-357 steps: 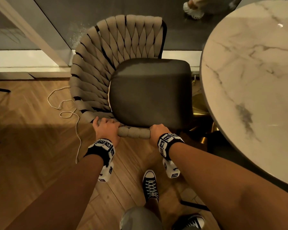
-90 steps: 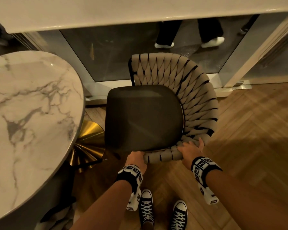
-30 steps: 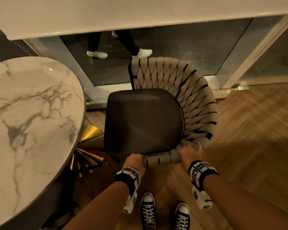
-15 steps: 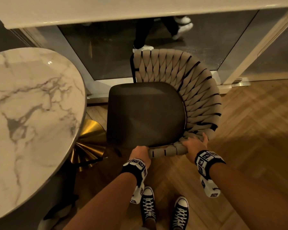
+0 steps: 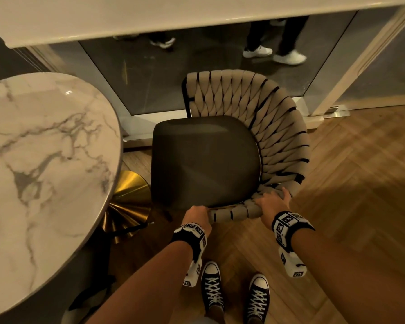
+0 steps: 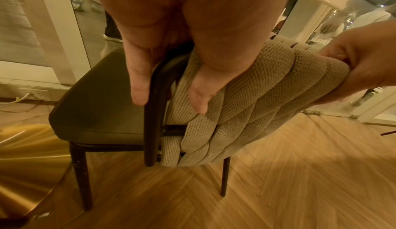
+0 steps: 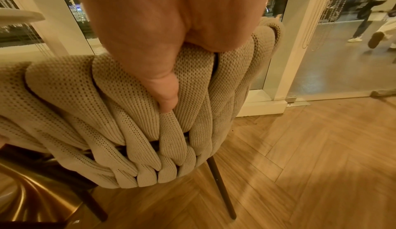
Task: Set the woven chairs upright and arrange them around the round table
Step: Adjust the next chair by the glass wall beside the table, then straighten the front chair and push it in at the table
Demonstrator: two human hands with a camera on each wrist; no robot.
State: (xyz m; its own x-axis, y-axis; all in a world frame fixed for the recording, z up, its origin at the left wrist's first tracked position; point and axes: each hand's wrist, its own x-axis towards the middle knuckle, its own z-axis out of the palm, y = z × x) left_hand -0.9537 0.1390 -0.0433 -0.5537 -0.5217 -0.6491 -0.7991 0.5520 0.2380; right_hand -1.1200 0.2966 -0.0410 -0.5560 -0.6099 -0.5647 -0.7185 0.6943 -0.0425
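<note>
Nearest, at six o'clock, the left hand point(image 5: 196, 215) and right hand point(image 5: 272, 202) both curl around the woven chair point(image 5: 222, 146)'s top rail. The chair stands upright just beside the round table point(image 5: 45, 164), at nine o'clock. Slide it level, legs clearing the gold base point(image 5: 126, 202). Three o'clock floor lies open; glass point(image 5: 197, 73) bounds twelve.

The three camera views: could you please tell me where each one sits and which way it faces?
Head: worn on the head, looking down at the chair beside the table; both forearms, left hand, right hand and shoes show.
Left wrist: looks along the left hand at the chair's frame and seat; the right hand shows too.
Right wrist: looks along the right hand at the woven back.
All views share the chair and wooden floor.
</note>
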